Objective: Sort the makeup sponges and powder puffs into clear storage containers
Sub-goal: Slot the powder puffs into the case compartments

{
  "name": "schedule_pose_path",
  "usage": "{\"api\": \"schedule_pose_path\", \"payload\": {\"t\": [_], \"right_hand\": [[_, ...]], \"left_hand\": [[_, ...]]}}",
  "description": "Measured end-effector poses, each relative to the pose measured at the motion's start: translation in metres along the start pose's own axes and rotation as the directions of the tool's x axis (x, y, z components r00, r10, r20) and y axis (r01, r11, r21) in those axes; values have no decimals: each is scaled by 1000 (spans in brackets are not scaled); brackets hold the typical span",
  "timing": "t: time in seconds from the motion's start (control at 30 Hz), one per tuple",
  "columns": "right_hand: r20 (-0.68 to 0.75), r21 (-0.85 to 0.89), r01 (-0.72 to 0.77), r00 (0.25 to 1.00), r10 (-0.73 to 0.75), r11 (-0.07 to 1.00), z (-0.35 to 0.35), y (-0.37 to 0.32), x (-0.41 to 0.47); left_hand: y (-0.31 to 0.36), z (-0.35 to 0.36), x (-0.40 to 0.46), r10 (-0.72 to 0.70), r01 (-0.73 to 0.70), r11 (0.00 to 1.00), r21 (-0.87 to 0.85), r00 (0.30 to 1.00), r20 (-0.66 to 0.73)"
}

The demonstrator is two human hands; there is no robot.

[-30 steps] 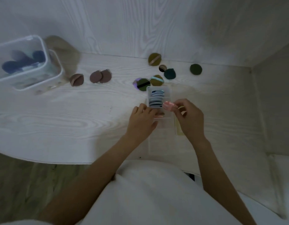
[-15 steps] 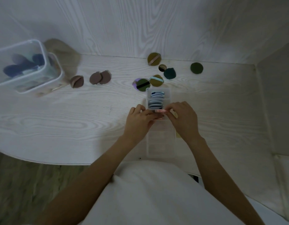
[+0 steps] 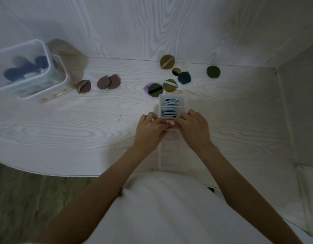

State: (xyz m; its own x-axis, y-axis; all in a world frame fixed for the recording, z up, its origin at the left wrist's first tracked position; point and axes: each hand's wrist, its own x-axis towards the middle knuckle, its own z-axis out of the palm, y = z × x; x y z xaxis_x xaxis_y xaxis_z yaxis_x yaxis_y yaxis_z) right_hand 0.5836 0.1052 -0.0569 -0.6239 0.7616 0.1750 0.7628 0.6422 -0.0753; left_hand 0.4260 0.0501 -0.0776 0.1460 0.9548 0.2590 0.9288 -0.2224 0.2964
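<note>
We read no brand or label anywhere. Our left hand [image 3: 149, 128] and right hand [image 3: 193, 128] meet over the narrow clear container [image 3: 171, 138], both grips pinched on a pink puff [image 3: 170, 122] just behind its row of upright blue puffs [image 3: 170, 108]. Beyond the container, loose puffs [image 3: 167, 86] crowd the wall; left of it the worktop [image 3: 73, 124] lies open to its curved edge.

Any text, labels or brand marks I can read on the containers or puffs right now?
None readable. The narrow clear container, the clear tub at far left and the loose puffs show no print. The picture is dim, so small embossing could be missed.
</note>
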Motion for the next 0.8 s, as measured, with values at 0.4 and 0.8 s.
{"api": "schedule_pose_path", "payload": {"t": [0.4, 0.8], "right_hand": [[295, -193, 46, 955, 13, 980, 0, -3, 7], [325, -168, 198, 936, -135, 966, 6, -5, 16]], "left_hand": [[3, -6, -5, -29, 29, 1000, 2, 999, 44], [-2, 1, -5, -4, 7, 998, -63, 999, 43]]}}
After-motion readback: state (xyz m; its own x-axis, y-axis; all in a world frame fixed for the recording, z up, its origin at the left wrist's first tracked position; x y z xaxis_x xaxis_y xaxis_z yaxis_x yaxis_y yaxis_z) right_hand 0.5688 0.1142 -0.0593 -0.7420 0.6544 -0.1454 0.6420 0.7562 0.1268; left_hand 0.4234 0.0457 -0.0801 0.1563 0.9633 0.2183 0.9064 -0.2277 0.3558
